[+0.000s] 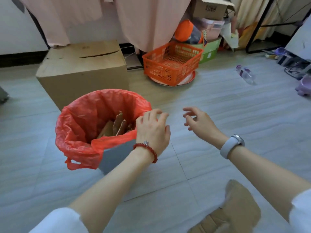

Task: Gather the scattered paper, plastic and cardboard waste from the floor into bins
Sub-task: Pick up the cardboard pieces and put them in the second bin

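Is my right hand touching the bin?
Apart. The head view shows the right hand open over bare floor, with a clear gap to the bin.

Red liner in a grey bin, brown cardboard scraps inside, orange lattice basket, pale grey floor.

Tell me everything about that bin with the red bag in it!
The grey bin stands upright on the tiled floor, in front of a big closed cardboard box. A crinkly red plastic bag lines it, folded over the rim, one handle hanging down. Brown cardboard scraps stick up inside. The left hand hovers at its right edge.
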Demonstrator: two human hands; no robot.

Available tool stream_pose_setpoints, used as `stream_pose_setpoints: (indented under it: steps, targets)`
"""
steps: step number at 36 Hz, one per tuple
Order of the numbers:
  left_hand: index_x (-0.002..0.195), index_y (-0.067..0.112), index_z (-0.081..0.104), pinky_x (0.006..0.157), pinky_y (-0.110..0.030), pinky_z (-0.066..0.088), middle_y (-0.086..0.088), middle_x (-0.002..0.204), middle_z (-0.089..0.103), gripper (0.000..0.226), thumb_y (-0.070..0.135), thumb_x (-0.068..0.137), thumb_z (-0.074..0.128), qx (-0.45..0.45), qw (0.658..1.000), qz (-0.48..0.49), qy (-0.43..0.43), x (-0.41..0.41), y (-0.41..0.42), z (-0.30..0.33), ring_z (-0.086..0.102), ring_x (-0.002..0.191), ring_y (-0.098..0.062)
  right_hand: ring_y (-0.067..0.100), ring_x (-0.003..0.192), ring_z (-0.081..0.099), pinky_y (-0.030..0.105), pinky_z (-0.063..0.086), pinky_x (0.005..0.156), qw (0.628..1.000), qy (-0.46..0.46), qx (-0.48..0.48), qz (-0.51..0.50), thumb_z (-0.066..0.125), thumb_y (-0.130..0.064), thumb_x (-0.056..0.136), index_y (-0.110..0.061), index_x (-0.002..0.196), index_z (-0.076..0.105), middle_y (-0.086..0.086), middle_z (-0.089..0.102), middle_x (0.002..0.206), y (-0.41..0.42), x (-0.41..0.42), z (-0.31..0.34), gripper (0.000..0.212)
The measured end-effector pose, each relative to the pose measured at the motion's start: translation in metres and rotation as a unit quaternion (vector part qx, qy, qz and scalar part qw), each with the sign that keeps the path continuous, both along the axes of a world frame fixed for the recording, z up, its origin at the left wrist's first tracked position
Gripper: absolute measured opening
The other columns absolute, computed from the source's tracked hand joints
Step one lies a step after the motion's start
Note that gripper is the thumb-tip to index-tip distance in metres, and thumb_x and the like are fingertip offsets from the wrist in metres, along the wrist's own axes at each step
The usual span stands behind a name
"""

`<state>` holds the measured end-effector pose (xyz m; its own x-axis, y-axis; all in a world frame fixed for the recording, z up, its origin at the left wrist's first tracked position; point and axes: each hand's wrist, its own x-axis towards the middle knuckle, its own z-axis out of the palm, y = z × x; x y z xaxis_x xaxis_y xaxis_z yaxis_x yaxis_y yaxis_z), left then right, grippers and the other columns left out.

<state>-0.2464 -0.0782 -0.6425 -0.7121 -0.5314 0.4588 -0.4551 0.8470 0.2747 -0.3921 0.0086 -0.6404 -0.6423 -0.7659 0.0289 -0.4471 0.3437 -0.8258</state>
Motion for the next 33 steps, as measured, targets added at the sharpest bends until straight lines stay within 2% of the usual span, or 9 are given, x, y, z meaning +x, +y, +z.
stream_pose_setpoints:
  steps: [3, 7, 12, 14, 17, 22, 26, 28, 33]
  targets:
    - [0.118, 0.015, 0.055, 0.087, -0.040, 0.038, -0.008, 0.120, 0.054, 0.038, 0.027, 0.082, 0.046, 0.076, 0.986, -0.106, -0.108, -0.025, 0.046, -0.031, 0.052, 0.109, -0.030, 0.023, 0.091, 0.061, 0.033, 0.048, 0.082, 0.992, 0.021, 0.121, 0.003, 0.046, -0.013, 0.091, -0.016, 0.116, 0.058, 0.006, 0.063, 0.108, 0.057, -0.028, -0.031, 0.027]
    - [0.137, 0.015, 0.030, 0.102, -0.041, 0.029, -0.007, 0.140, 0.032, 0.049, 0.035, 0.093, 0.040, 0.183, 0.907, -0.180, -0.333, -0.039, 0.105, -0.084, 0.032, 0.127, -0.027, 0.016, 0.092, 0.054, 0.020, 0.037, 0.082, 0.969, 0.002, 0.246, -0.036, 0.047, -0.014, 0.093, -0.011, 0.119, 0.058, 0.004, 0.061, 0.110, 0.150, -0.045, -0.078, 0.028]
    - [0.146, 0.019, 0.005, 0.109, -0.049, 0.020, -0.005, 0.153, 0.010, 0.099, 0.072, 0.074, 0.047, 0.322, 0.810, -0.166, -0.460, -0.026, 0.185, -0.161, 0.012, 0.140, -0.025, 0.030, 0.117, 0.050, 0.032, 0.037, 0.096, 0.933, -0.044, 0.352, -0.063, 0.051, -0.014, 0.090, -0.008, 0.130, 0.047, 0.015, 0.054, 0.128, 0.243, -0.036, -0.148, 0.041]
    - [0.145, 0.025, -0.012, 0.113, -0.053, 0.011, -0.005, 0.155, -0.006, 0.118, 0.078, 0.063, 0.054, 0.335, 0.793, -0.154, -0.485, -0.015, 0.211, -0.184, -0.004, 0.143, -0.026, 0.032, 0.124, 0.041, 0.033, 0.031, 0.101, 0.920, -0.041, 0.387, -0.039, 0.055, -0.020, 0.089, -0.008, 0.137, 0.037, 0.019, 0.046, 0.133, 0.267, -0.026, -0.176, 0.053]
    - [0.140, 0.029, -0.025, 0.112, -0.055, 0.011, -0.009, 0.153, -0.010, 0.124, 0.067, 0.063, 0.065, 0.269, 0.805, -0.162, -0.504, -0.003, 0.232, -0.207, -0.010, 0.141, -0.031, 0.034, 0.131, 0.026, 0.034, 0.023, 0.107, 0.913, -0.045, 0.399, -0.067, 0.058, -0.031, 0.087, -0.011, 0.145, 0.021, 0.015, 0.028, 0.145, 0.284, -0.015, -0.205, 0.071]
    - [0.142, 0.030, -0.021, 0.104, -0.038, 0.026, -0.008, 0.130, 0.029, 0.124, 0.051, 0.064, 0.073, 0.264, 0.836, -0.171, -0.450, -0.007, 0.237, -0.211, 0.028, 0.124, -0.026, 0.033, 0.138, 0.010, 0.044, 0.024, 0.109, 0.905, -0.034, 0.400, -0.142, 0.065, -0.042, 0.079, -0.022, 0.147, 0.002, 0.007, 0.004, 0.155, 0.278, -0.019, -0.215, 0.096]
    - [0.140, 0.041, -0.017, 0.086, -0.036, 0.046, -0.006, 0.123, 0.030, 0.126, 0.041, 0.060, 0.081, 0.368, 0.821, -0.146, -0.411, -0.016, 0.225, -0.208, 0.048, 0.100, -0.024, 0.031, 0.134, 0.018, 0.045, 0.028, 0.104, 0.895, -0.028, 0.426, -0.131, 0.072, -0.044, 0.072, -0.021, 0.146, -0.010, 0.007, 0.016, 0.149, 0.269, -0.031, -0.217, 0.113]
    - [0.139, 0.043, -0.014, 0.077, -0.033, 0.049, -0.004, 0.124, 0.031, 0.124, 0.038, 0.060, 0.082, 0.413, 0.812, -0.140, -0.387, -0.019, 0.216, -0.208, 0.050, 0.094, -0.021, 0.032, 0.130, 0.021, 0.043, 0.030, 0.103, 0.891, -0.034, 0.431, -0.137, 0.074, -0.041, 0.070, -0.016, 0.146, -0.010, 0.012, 0.021, 0.142, 0.261, -0.034, -0.216, 0.116]
    - [0.140, 0.048, -0.003, 0.090, -0.036, 0.045, -0.004, 0.128, 0.037, 0.110, 0.034, 0.067, 0.078, 0.450, 0.810, -0.109, -0.360, -0.020, 0.183, -0.206, 0.051, 0.108, -0.027, 0.037, 0.128, 0.021, 0.037, 0.027, 0.107, 0.885, -0.083, 0.427, -0.168, 0.079, -0.035, 0.066, -0.010, 0.146, -0.008, 0.018, 0.017, 0.141, 0.244, -0.036, -0.215, 0.120]
